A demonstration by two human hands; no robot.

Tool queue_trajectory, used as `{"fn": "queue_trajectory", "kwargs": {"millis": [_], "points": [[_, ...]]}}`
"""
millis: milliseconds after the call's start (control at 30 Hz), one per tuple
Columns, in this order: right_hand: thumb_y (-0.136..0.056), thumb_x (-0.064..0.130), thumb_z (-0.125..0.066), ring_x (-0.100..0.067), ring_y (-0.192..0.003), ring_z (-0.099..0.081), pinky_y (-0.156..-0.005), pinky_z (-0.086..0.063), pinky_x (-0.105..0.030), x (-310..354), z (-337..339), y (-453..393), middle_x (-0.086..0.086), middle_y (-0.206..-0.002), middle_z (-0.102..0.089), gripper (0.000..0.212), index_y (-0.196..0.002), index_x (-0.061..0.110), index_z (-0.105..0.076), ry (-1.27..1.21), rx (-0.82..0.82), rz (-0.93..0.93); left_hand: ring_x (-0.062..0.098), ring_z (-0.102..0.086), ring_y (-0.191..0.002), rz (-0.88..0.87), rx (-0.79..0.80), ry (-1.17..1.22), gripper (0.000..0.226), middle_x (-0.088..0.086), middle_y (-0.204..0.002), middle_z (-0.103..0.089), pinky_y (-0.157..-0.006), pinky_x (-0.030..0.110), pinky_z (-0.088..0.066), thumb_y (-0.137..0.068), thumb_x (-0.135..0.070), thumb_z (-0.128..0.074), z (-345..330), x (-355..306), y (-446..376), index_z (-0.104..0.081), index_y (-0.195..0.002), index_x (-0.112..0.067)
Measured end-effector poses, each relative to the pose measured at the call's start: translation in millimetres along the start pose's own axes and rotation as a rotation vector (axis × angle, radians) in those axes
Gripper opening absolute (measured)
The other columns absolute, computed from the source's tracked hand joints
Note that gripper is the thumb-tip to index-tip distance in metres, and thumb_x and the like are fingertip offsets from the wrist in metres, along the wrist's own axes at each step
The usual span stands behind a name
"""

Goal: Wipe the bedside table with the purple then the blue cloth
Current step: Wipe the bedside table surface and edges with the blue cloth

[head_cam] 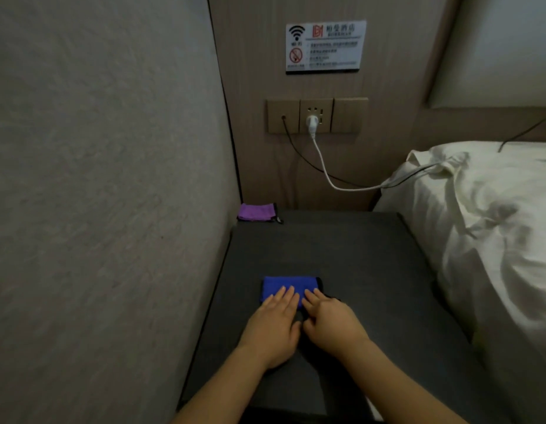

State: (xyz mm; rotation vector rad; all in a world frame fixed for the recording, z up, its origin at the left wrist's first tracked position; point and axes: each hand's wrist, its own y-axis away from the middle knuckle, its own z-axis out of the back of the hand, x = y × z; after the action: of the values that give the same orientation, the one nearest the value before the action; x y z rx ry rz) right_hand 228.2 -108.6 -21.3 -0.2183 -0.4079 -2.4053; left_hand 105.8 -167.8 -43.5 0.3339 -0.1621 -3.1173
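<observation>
Head view: two hands on a dark bedside table (342,255).
Blue cloth (284,287): folded, lies flat near the table's middle.
Left hand (273,327): flat, fingers straight, presses the blue cloth.
Right hand (333,324): fingers a bit bent, presses the cloth's right end.
Purple cloth (256,212): folded, at 11 o'clock, far corner by the wall.

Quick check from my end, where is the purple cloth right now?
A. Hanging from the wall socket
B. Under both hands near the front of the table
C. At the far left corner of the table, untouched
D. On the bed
C. The purple cloth lies folded at the far left corner of the bedside table, while the left hand and right hand press on the blue cloth instead.
</observation>
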Motion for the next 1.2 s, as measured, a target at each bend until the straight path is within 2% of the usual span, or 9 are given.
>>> {"fn": "queue_trajectory", "kwargs": {"millis": [300,533,1033,1200], "points": [[-0.095,0.028,-0.036,-0.014,-0.145,-0.012,-0.116,-0.018,-0.031,16.6,16.1,-115.2,0.001,-0.157,-0.017,0.054,-0.146,0.014,-0.025,0.041,-0.035,0.033,0.013,-0.011,-0.145,0.077,-0.090,0.063,0.055,0.001,-0.157,-0.016,-0.118,0.027,-0.006,-0.094,-0.030,-0.033,21.4,78.5,-81.8,-0.018,-0.145,-0.016],[-0.096,0.029,-0.037,-0.017,-0.144,-0.016,-0.114,-0.022,-0.033,21.3,27.3,-186.3,-0.001,-0.156,-0.020,0.052,-0.145,0.014,-0.029,0.078,-0.080,0.069,0.014,-0.015,-0.144,0.105,-0.110,0.049,0.054,0.002,-0.156,-0.020,-0.118,0.027,-0.010,-0.094,-0.028,-0.037,37.2,126.9,-132.6,-0.023,-0.144,-0.015],[-0.096,0.028,-0.035,-0.016,-0.145,-0.013,-0.115,-0.021,-0.034,21.4,24.6,-202.7,-0.001,-0.157,-0.017,0.053,-0.146,0.014,-0.025,0.027,-0.067,0.064,0.014,-0.014,-0.144,0.165,-0.106,0.097,0.053,0.002,-0.155,-0.021,-0.118,0.029,-0.010,-0.094,-0.029,-0.037,42.4,131.8,-144.1,-0.023,-0.144,-0.016],[-0.095,0.020,-0.038,-0.016,-0.146,-0.008,-0.117,-0.017,-0.032,17.7,25.6,-202.8,-0.002,-0.158,-0.012,0.057,-0.147,0.011,-0.020,-0.019,-0.026,0.092,0.013,-0.017,-0.144,0.213,-0.123,0.196,0.051,0.000,-0.154,-0.024,-0.118,0.028,-0.011,-0.094,-0.026,-0.040,44.1,125.4,-145.6,-0.027,-0.142,-0.016]]}}
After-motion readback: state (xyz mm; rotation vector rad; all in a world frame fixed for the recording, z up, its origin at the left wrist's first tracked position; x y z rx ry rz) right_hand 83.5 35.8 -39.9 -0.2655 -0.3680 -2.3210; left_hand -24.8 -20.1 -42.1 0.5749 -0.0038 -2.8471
